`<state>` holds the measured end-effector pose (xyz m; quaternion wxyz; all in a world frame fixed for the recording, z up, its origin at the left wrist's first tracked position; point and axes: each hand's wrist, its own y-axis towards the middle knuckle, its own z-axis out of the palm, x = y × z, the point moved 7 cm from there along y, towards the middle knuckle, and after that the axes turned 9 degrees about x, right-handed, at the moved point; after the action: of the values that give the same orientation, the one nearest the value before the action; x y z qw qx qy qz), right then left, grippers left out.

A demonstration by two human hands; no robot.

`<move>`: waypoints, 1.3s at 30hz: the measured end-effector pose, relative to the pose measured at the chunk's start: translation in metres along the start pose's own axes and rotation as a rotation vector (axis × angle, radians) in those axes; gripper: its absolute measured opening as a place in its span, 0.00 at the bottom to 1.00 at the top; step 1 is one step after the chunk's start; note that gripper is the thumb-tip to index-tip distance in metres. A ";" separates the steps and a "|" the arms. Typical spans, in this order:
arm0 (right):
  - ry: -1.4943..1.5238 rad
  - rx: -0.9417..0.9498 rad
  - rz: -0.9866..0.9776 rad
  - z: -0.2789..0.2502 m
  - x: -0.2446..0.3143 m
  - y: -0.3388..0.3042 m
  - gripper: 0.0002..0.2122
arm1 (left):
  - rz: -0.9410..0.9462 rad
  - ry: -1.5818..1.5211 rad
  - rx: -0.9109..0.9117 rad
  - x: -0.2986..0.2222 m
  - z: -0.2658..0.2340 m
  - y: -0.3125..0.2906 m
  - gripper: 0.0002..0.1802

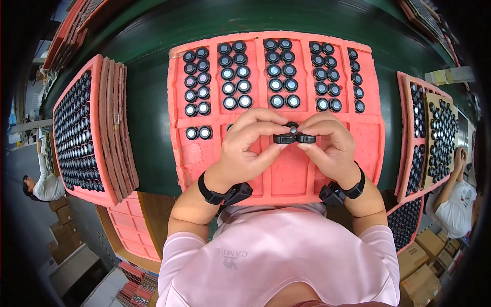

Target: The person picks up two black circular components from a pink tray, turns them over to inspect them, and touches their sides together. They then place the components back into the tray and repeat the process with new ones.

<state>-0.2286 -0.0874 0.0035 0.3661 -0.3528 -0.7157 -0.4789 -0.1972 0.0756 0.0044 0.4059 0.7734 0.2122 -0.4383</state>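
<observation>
Over the middle of a pink foam tray (193, 166), my left hand (250, 143) and my right hand (327, 140) are close together, with thumbs and fingers pinched. Between the left fingertips is a small black disc-shaped part (283, 138), seen edge-on. A matching black disc-shaped part (306, 138) sits in the right fingertips, its edge against or very near the first. Just behind them shows another dark round piece (291, 125), partly hidden by the fingers. Rows of black round parts with silvery centres (230, 102) fill the tray's far compartments. Two more (198, 133) lie left of my left hand.
The tray rests on a dark green surface (148, 102). At the left stands a stack of pink trays (115, 133), the top one full of black parts. More loaded trays (404, 148) are at the right. People (458, 204) sit on both sides; cardboard boxes (422, 286) lie lower right.
</observation>
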 end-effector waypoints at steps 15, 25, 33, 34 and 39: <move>0.062 0.005 -0.001 0.001 -0.005 -0.003 0.13 | -0.077 -0.116 -0.017 0.000 -0.001 -0.002 0.18; 0.004 0.029 -0.020 0.001 -0.003 -0.001 0.13 | -0.028 0.010 0.013 -0.007 -0.005 0.002 0.17; 0.099 -0.002 0.014 0.001 -0.007 -0.002 0.12 | -0.086 -0.072 -0.004 0.001 -0.001 -0.001 0.16; 0.099 -0.002 0.015 0.001 -0.007 -0.002 0.12 | -0.087 -0.072 -0.004 0.001 -0.001 -0.001 0.16; 0.015 0.046 0.006 -0.001 0.000 0.001 0.13 | -0.126 -0.199 -0.013 0.006 0.002 -0.002 0.15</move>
<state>-0.2272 -0.0878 0.0040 0.3811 -0.3426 -0.7227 -0.4637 -0.1962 0.0749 -0.0020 0.4017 0.7086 0.2219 -0.5361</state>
